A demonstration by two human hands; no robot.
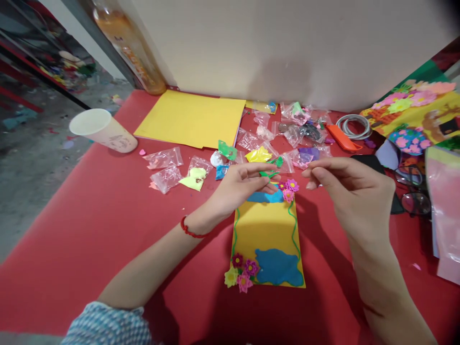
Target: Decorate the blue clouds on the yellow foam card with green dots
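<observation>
Below the left grip (244, 184), fingers apart, and left of the right grip (359, 191), fingertips together, lies the yellow card (264, 225), whose pink flowers (288, 194) could squash if either dips.

From my remote station I'm watching a thin, knotted red bracelet (192, 234) circling the left wrist (197, 221); higher on that arm (143, 273), a blue-and-white checked sleeve (108, 326) is puckering and ending in a gathered edge.
</observation>
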